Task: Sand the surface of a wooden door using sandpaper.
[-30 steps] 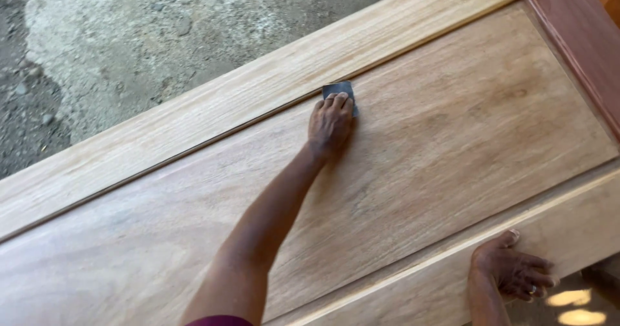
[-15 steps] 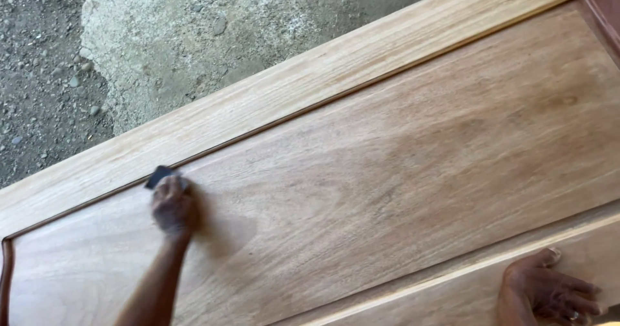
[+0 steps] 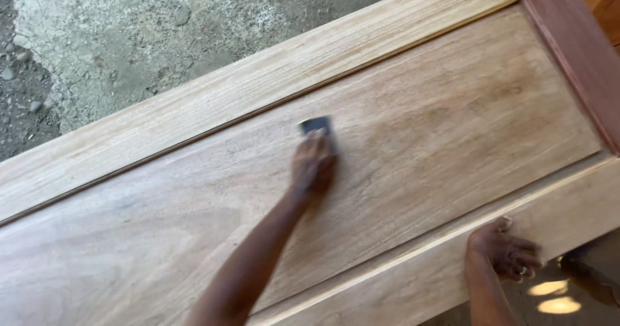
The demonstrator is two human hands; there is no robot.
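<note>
left hand [image 3: 314, 168] stretched forward, palm down, right hand [image 3: 505, 253] curled
</note>
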